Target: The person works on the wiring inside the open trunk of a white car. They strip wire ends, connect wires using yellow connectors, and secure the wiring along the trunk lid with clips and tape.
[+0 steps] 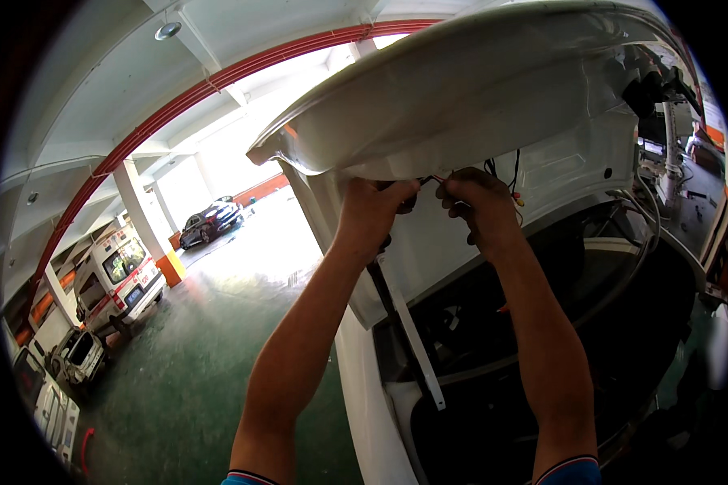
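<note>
Both my hands are raised to the underside of an open white car trunk lid (493, 113). My left hand (372, 214) is closed, thumb and fingers pinched on a thin wire (438, 178) that looks dark at one end and orange-red at the other. My right hand (479, 206) pinches the same wire from the other side, a short gap from the left. Fingers hide most of the wire. Just right of the right hand, black cables (516, 166) hang from the lid, with small red and yellow connectors (517, 196) near them.
Below the hands is the dark trunk opening (493, 420), with a black strut (392, 303) and a pale metal bar (416, 343) at its left. A white van (120, 279), a dark car (210, 222) and an orange-based pillar (170, 267) stand on the green floor (194, 380).
</note>
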The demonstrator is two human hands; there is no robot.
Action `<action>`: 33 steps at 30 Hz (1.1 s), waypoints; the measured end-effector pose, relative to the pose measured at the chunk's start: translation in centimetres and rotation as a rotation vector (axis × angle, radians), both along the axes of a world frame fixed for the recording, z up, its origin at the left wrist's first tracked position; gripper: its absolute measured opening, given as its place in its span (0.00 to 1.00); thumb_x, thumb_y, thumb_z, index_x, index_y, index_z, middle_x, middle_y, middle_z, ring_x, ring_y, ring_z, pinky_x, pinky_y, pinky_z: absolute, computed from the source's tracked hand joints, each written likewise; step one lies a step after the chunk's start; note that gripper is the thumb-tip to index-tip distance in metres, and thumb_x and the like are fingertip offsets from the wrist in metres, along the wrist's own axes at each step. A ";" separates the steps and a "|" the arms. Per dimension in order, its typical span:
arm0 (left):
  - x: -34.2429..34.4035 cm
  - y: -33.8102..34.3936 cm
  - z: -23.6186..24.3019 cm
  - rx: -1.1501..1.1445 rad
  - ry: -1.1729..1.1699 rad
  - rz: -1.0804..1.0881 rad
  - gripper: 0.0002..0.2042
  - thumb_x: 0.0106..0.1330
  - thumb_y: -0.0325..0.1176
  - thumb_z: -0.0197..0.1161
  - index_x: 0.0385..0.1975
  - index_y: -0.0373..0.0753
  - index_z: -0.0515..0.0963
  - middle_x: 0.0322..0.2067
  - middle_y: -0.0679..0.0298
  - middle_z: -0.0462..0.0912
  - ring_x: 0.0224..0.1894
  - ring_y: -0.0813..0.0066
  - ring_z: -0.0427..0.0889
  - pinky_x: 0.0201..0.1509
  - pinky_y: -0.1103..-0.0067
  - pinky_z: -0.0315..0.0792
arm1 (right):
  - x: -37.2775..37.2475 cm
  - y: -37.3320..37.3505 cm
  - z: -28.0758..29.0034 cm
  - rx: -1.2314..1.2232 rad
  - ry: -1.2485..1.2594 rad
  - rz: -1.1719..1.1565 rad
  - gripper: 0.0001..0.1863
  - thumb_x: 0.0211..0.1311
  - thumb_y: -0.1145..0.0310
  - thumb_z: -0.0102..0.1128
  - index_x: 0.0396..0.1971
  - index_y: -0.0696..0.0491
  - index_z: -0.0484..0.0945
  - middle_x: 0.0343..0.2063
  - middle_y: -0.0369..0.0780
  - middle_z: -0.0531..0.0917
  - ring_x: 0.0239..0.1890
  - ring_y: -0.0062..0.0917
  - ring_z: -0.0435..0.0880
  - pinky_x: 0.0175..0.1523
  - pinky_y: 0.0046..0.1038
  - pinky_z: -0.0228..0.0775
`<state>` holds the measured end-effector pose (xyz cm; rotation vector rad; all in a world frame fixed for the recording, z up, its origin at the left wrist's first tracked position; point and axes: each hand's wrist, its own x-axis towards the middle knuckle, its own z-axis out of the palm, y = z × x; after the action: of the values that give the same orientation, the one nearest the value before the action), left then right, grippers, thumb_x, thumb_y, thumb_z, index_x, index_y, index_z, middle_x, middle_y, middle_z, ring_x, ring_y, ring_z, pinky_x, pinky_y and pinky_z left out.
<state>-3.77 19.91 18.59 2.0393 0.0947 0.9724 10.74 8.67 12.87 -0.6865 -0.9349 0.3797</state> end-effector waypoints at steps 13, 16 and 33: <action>0.1 -0.7 -0.4 -0.099 0.054 -0.071 0.17 0.63 0.35 0.65 0.47 0.30 0.77 0.38 0.59 0.81 0.41 0.71 0.81 0.47 0.74 0.76 | -1.1 -1.1 1.2 -0.005 0.004 -0.007 0.16 0.56 0.65 0.65 0.42 0.58 0.80 0.33 0.39 0.84 0.36 0.24 0.81 0.41 0.26 0.70; 0.1 -1.0 -0.2 -0.051 0.059 -0.048 0.17 0.62 0.36 0.66 0.46 0.31 0.78 0.39 0.58 0.82 0.42 0.71 0.81 0.47 0.73 0.75 | -1.2 -1.2 1.7 -0.071 -0.081 -0.011 0.16 0.56 0.65 0.66 0.42 0.58 0.81 0.33 0.39 0.84 0.37 0.24 0.81 0.42 0.27 0.71; 0.8 -0.9 -0.1 -0.243 -0.098 -0.057 0.13 0.64 0.36 0.65 0.42 0.33 0.80 0.35 0.63 0.81 0.38 0.74 0.78 0.45 0.74 0.71 | -1.6 0.1 2.1 -0.062 0.125 0.073 0.08 0.57 0.70 0.60 0.34 0.58 0.80 0.29 0.37 0.82 0.31 0.22 0.79 0.41 0.26 0.72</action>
<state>-2.93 19.01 18.54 1.7613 0.0973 0.9742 9.13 8.73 14.93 -0.6781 -0.8343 0.5126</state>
